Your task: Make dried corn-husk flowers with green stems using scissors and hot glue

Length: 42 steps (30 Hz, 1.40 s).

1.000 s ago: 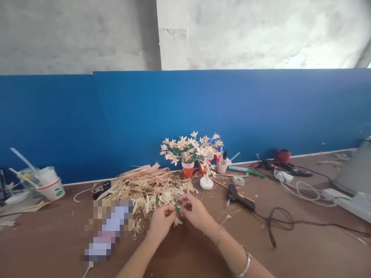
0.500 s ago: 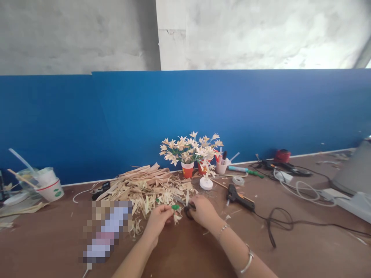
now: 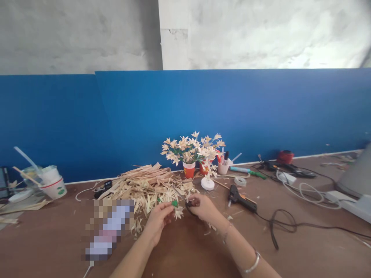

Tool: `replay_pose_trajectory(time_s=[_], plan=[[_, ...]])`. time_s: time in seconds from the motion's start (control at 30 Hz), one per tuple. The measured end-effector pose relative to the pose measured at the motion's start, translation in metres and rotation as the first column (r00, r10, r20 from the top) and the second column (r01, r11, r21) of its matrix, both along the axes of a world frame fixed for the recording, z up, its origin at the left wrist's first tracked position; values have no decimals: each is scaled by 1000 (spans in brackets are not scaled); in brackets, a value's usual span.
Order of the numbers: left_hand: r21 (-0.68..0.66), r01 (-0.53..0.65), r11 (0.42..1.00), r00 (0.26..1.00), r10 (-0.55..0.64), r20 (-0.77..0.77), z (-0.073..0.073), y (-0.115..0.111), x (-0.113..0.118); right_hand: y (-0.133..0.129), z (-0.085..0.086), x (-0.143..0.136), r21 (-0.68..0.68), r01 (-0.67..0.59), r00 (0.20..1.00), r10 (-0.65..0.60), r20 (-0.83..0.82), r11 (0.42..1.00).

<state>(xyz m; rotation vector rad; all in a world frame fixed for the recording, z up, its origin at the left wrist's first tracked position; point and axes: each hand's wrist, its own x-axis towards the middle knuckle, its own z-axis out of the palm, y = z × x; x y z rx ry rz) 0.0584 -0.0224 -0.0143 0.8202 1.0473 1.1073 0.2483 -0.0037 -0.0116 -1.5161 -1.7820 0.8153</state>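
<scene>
Between its pinched thumb and fingers, my left hand (image 3: pixel 160 219) holds a small green piece (image 3: pixel 174 203), and a pale husk flower (image 3: pixel 179 212) hangs just below it. My right hand (image 3: pixel 203 208) is closed on the dark handles of a pair of scissors (image 3: pixel 189 206), whose blades point up and left toward the husk pile. A heap of dry husk strips and cut pieces (image 3: pixel 147 185) lies beyond both hands. Husk flowers (image 3: pixel 185 144) stand in a red cup (image 3: pixel 189 170) behind, with a white round base (image 3: pixel 207 183) in front of them.
A black glue gun (image 3: pixel 242 199) with a looping cable lies to the right. Farther right are a white power strip (image 3: pixel 348 202) and cords. A white cup (image 3: pixel 54 188) stands at the left. A blurred-out object (image 3: pixel 108 231) lies left of my left hand. Clear tape (image 3: pixel 240 181) sits behind the glue gun.
The pale flower under the green piece has turned to face more toward me. My right hand and the scissors have shifted slightly. The whole view has moved a little.
</scene>
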Motion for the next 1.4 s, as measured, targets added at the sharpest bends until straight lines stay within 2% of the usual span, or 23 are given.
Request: replay_pose_trajectory(time_s=[0.1,0.2,0.33,0.47,0.53,0.63,0.73,0.87,1.0,1.07,1.13,1.27,1.4], plan=[[-29,-20,999,999,21,43,1,1,-1,1,2,2,-147,-82,968,44,-245,986],[-52,5,999,996,0,94,3,0,-2,-3,9,0,-222,-167,915,67,-398,961],[-58,56,997,988,-47,147,3,-3,-1,-9,15,-8,-197,-210,832,70,-550,958],[-34,100,994,990,-96,107,3,-5,3,-12,17,-23,-103,-234,733,106,-672,967],[-17,111,994,992,-110,68,4,-6,5,-13,16,-29,-64,-213,746,120,-655,975],[-4,107,994,994,-107,21,5,-8,8,-15,14,-35,-8,-117,803,90,-589,993],[-22,100,995,995,-100,22,7,-10,10,-16,11,-37,57,-56,821,79,-565,997],[-48,122,991,992,-120,34,7,-12,10,-14,8,-38,54,-97,798,111,-593,994],[-2,140,990,990,-140,35,6,-10,7,-9,8,-33,-6,-140,755,103,-648,990],[1,137,991,988,-137,65,4,-8,4,-5,7,-27,4,-145,749,112,-653,989],[-15,105,994,986,-102,128,3,-4,1,-2,6,-19,42,-130,803,130,-581,991],[-45,11,999,952,3,306,1,1,-5,-5,3,-6,49,-142,954,150,-261,989],[-78,-34,996,911,63,407,1,5,-9,-11,4,-3,42,-271,957,274,-92,962]])
